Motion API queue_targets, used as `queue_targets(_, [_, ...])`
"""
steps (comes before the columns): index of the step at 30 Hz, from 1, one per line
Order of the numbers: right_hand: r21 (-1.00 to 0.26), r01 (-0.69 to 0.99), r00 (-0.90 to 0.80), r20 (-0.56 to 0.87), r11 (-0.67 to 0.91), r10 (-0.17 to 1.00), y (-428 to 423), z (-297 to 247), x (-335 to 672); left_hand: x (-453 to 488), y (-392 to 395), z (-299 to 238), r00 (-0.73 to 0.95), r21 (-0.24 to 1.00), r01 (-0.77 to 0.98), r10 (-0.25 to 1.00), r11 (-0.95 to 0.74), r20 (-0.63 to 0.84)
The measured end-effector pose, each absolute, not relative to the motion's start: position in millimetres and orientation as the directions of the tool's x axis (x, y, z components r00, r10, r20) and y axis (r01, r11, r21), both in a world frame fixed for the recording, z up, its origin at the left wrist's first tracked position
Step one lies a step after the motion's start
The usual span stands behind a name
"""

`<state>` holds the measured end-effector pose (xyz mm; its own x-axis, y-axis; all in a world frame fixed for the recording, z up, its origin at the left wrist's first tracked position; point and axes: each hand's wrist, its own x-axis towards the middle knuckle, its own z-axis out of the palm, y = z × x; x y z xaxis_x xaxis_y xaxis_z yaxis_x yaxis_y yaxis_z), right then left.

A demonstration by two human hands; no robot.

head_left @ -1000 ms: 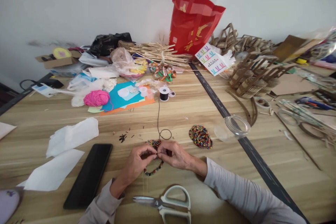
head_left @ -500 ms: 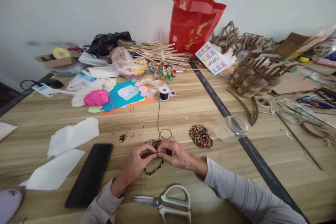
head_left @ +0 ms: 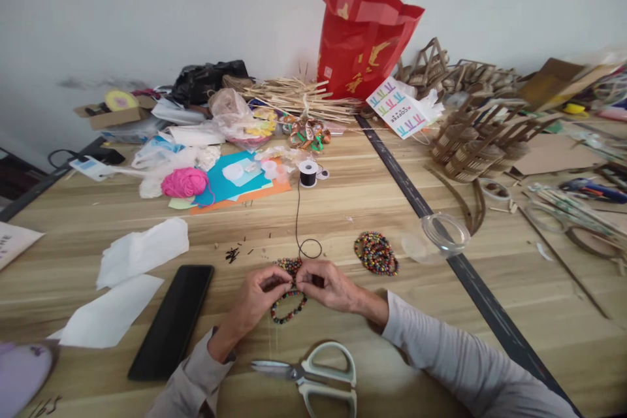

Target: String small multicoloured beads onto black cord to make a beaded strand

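Note:
A small bracelet of multicoloured beads (head_left: 281, 321) lies just below my fingertips, its top end between them. My left hand (head_left: 255, 295) pinches that end with thumb and forefinger. Close against it, my right hand (head_left: 327, 287) pinches at the same spot; the exact bit of cord or bead inside the fingers is hidden. Loose beads (head_left: 288, 264) form a small pile just beyond the fingers. Black cord (head_left: 296, 215) runs from a white spool (head_left: 308, 174) towards my hands, with one curl in it. Finished-looking bead strands (head_left: 376, 253) lie heaped to the right.
Scissors (head_left: 327, 372) with pale handles lie in front of me. A black phone (head_left: 171, 323) and white paper pieces (head_left: 142, 248) are at left. Clear coiled tubing (head_left: 445, 234) and small woven baskets (head_left: 473, 157) stand right; pink yarn (head_left: 184, 182) and a red bag (head_left: 365, 46) sit farther back.
The view has shifted slightly, so the table things appear a little farther right. Both hands keep their pinch, and the bead loop shows a bit more fully below them.

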<state>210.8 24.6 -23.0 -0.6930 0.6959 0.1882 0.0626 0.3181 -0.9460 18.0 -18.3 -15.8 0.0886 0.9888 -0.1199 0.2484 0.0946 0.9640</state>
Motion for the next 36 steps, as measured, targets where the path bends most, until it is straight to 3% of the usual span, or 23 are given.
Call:
queue_targets(12, [-0.938, 0.09, -0.696, 0.18, 0.333, 0.695, 24.9, -22.6, 211.1, 18.1, -18.6, -17.5, 0.12, 0.971, 0.234, 0.99, 0.051, -0.081])
queue_targets(28, [-0.93, 0.123, -0.696, 0.167, 0.345, 0.698, 24.9, -25.0, 208.6, 21.0, -19.5, -14.0, 0.15, 0.931, 0.316, 0.978, -0.184, 0.143])
queue_targets(36, [-0.926, 0.136, -0.698, 0.164, 0.353, 0.697, 25.3, -26.3, 208.1, 22.3, -19.5, -12.5, 0.141, 0.93, 0.336, 0.984, -0.148, 0.106])
